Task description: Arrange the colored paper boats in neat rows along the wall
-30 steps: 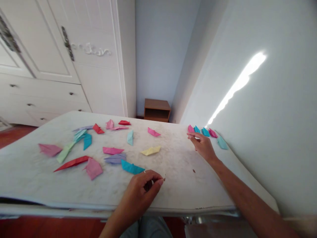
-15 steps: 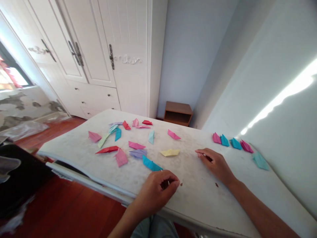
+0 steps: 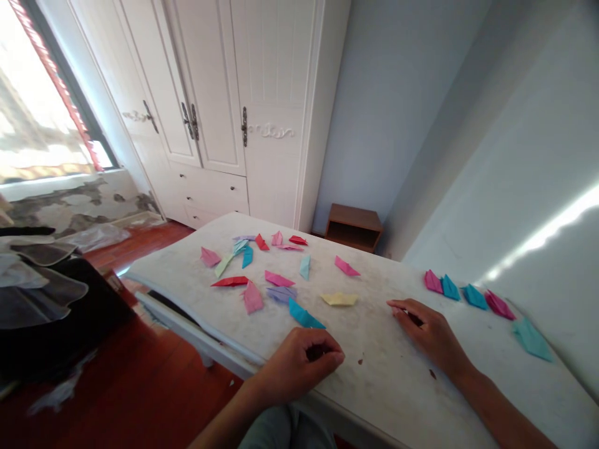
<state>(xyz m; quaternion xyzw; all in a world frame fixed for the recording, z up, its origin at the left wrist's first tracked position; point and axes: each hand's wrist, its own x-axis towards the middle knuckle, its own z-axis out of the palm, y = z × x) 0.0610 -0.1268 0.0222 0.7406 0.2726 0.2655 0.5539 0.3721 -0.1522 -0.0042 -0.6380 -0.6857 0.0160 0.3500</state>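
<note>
Has the left grip (image 3: pixel 302 368) curled into a loop by the near edge of the white surface (image 3: pixel 388 399), thumb tip against forefinger, with nothing visible in it; has the right grip (image 3: pixel 428 333) over to the right, thumb and fingers drawn close together, likewise with nothing visible in it; cannot tell whether those tips meet; has a blue paper boat (image 3: pixel 306 313) lying just beyond the left grip, a yellow paper boat (image 3: pixel 339 300) farther over, between the two grips from side to side, and a magenta paper boat (image 3: pixel 347 266) beyond that; shows, to the left, a loose scatter including a lavender paper boat (image 3: pixel 281 294), a red paper boat (image 3: pixel 230 282) and, close against the red, a pink folded paper (image 3: pixel 253 298); shows, near the right-hand wall (image 3: pixel 538 249), a line of five folded papers (image 3: pixel 475 297), running magenta, blue, blue, magenta and pale teal from far to near.
</note>
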